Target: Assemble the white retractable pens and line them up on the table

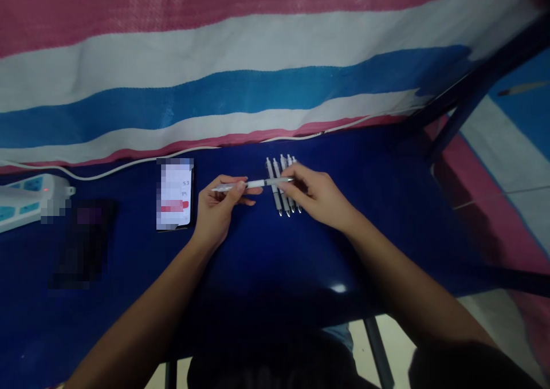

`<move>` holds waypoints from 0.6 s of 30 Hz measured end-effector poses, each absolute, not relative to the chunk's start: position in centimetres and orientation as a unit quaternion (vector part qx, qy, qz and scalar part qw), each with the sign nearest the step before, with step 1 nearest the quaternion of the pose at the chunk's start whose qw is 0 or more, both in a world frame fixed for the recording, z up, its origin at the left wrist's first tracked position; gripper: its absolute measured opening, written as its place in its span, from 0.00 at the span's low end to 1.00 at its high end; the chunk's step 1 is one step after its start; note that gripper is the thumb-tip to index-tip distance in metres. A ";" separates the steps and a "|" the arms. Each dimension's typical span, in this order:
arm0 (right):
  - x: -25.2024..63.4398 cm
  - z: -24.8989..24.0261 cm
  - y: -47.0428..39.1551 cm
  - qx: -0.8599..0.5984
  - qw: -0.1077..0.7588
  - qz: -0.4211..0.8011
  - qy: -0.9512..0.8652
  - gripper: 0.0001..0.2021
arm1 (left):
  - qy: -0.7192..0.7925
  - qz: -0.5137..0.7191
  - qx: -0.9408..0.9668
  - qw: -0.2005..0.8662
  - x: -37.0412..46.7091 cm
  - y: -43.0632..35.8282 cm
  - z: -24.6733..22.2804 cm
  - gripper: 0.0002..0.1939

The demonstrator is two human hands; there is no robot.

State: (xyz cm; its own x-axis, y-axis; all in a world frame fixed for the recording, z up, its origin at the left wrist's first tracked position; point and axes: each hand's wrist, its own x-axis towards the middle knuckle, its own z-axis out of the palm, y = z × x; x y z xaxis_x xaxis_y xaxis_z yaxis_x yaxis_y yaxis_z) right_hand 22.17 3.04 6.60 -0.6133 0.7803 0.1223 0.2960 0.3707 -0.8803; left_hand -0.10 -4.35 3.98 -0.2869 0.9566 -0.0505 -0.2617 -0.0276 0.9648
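A white and grey pen (256, 184) is held level between both hands above the dark blue table. My left hand (221, 203) pinches its clip end, the thumb lying along the barrel. At the pointed metal tip, the thumb and fingers of my right hand (314, 193) are closed on the pen. Several similar pens (278, 203) lie side by side on the table, tips toward me, partly covered by the held pen and my right hand.
Left of my hands lies a lit phone (175, 194), partly blurred out. A dark, blurred-out object (83, 243) and a white power strip (32, 200) sit farther left. A white cable (124, 167) runs along the back edge of the table (275, 274), before a striped sheet (240, 94).
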 end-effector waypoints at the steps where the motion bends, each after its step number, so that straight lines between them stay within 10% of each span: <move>1: 22.2 6.3 2.9 -0.349 0.294 0.453 -0.766 0.17 | 0.498 0.626 0.351 0.487 -0.1 -4.4 3.9 0.21; 18: 21.0 6.3 2.1 -0.367 0.451 0.620 -0.526 0.12 | 0.549 0.535 0.435 0.472 -0.7 -4.8 3.5 0.14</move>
